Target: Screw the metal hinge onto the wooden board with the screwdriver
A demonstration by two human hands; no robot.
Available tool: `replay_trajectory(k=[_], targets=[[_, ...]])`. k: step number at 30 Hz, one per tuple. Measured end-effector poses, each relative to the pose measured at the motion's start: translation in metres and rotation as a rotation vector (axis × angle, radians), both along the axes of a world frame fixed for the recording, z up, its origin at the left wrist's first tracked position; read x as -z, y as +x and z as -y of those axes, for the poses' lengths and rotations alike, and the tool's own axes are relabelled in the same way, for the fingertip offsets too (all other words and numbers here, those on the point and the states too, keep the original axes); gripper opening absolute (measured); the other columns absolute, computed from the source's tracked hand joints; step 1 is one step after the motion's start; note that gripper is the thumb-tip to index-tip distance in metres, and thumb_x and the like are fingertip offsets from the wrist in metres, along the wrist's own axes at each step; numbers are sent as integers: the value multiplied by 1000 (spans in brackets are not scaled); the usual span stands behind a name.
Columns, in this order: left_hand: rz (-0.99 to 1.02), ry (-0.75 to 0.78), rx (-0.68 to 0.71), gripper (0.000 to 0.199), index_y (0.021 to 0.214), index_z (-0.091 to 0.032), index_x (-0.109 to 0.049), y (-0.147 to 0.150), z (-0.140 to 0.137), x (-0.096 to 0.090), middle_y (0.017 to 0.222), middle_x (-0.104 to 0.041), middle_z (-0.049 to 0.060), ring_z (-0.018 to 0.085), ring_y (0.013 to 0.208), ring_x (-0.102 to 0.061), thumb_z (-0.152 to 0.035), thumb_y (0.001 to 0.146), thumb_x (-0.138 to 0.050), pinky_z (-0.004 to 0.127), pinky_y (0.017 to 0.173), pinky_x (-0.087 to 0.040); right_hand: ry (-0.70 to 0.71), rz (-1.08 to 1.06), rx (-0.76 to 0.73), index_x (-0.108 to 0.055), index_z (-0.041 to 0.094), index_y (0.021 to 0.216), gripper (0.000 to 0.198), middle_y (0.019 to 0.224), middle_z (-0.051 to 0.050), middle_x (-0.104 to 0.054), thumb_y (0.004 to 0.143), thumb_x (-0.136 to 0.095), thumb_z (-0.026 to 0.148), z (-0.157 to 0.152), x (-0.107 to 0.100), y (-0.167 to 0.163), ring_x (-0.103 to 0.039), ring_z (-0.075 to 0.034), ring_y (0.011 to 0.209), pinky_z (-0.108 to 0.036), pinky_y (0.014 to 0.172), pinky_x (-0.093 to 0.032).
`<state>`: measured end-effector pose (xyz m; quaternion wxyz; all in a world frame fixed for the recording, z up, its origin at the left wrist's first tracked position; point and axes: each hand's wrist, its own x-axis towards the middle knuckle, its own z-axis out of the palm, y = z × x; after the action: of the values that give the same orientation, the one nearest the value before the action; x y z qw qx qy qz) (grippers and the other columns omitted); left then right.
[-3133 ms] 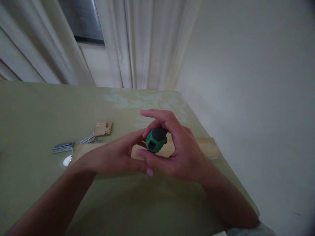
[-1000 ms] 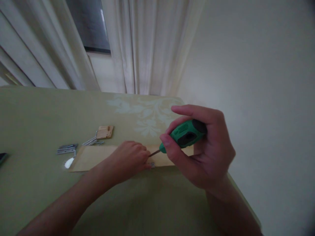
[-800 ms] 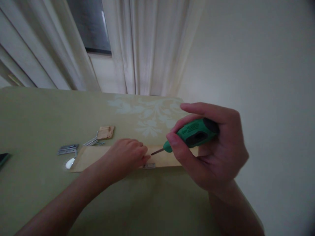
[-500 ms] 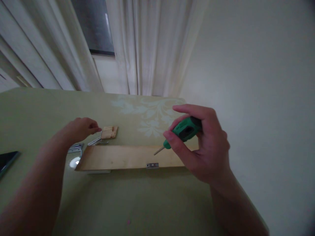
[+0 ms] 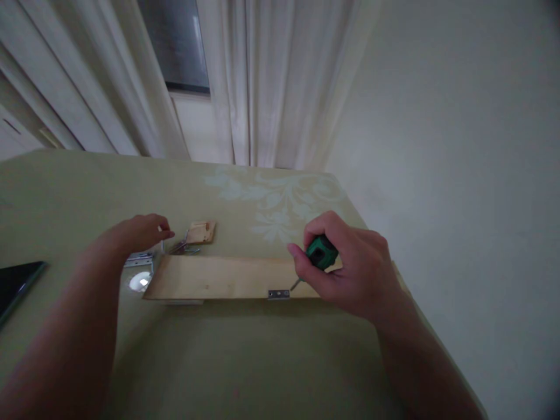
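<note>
My right hand [image 5: 350,265] is wrapped round a green and black screwdriver [image 5: 321,252], whose shaft slants down to the left. The tip is close to the right end of a small metal plate [image 5: 279,294] on the near edge of a pale wooden board [image 5: 227,277]; whether it touches cannot be told. Beyond the board's left end, my left hand [image 5: 142,232] has its fingers pinched on a thin metal piece [image 5: 163,245], its kind unclear. Several loose metal parts [image 5: 180,247] lie just right of those fingers, beside a small wooden block [image 5: 201,231].
Flat metal hardware [image 5: 140,259] and a shiny round object [image 5: 140,282] lie left of the board. A dark flat device [image 5: 20,286] rests at the left on the green tablecloth [image 5: 245,361]. Curtains [image 5: 262,87] hang behind the table, with a wall [image 5: 459,146] at right.
My right hand has turned the screwdriver steeper and brought its tip down and right, near the metal plate. My left hand has drawn back left from the wooden block. The view has shifted slightly.
</note>
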<state>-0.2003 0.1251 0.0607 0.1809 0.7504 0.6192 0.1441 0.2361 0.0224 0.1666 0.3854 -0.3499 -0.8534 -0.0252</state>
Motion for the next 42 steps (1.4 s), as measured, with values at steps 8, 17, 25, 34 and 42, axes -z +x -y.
replay_trajectory(k=[8,17,25,34,42], targets=[[425,68,509,35,127,-24,-74,175,63,-71,120,-79,5,21,105,-73,-47,101,-69,30,92,-56,-36,49,-2,-54,21,94,17,73,7,-61,98,-70,27,-4,4,-1,-55,-7,58,-20,59,-39],[672,-94,712,15,105,-19,-74,211,76,-53,100,-79,2,16,92,-72,-32,105,-65,25,85,-57,-93,52,-58,-53,22,96,17,75,8,-62,99,-69,28,-2,6,-3,-53,-7,59,-20,62,-39],[699,-90,699,17,98,-19,-73,221,80,-52,94,-77,1,16,87,-70,-30,105,-63,25,80,-56,-79,63,-43,-53,23,97,17,77,7,-62,99,-69,29,-3,5,-2,-55,-7,61,-21,63,-39],[646,-136,680,16,100,-20,-70,220,81,-48,94,-76,1,15,85,-68,-31,106,-60,25,78,-55,-163,65,-101,-51,23,97,14,76,6,-60,97,-65,22,-3,2,-2,-51,-8,61,-22,63,-37],[682,-188,722,17,103,-20,-67,221,84,-52,102,-76,2,16,93,-69,-32,108,-55,25,84,-57,-210,94,-158,-54,21,97,9,79,4,-62,99,-62,23,-2,-2,-1,-51,-10,66,-24,65,-37]])
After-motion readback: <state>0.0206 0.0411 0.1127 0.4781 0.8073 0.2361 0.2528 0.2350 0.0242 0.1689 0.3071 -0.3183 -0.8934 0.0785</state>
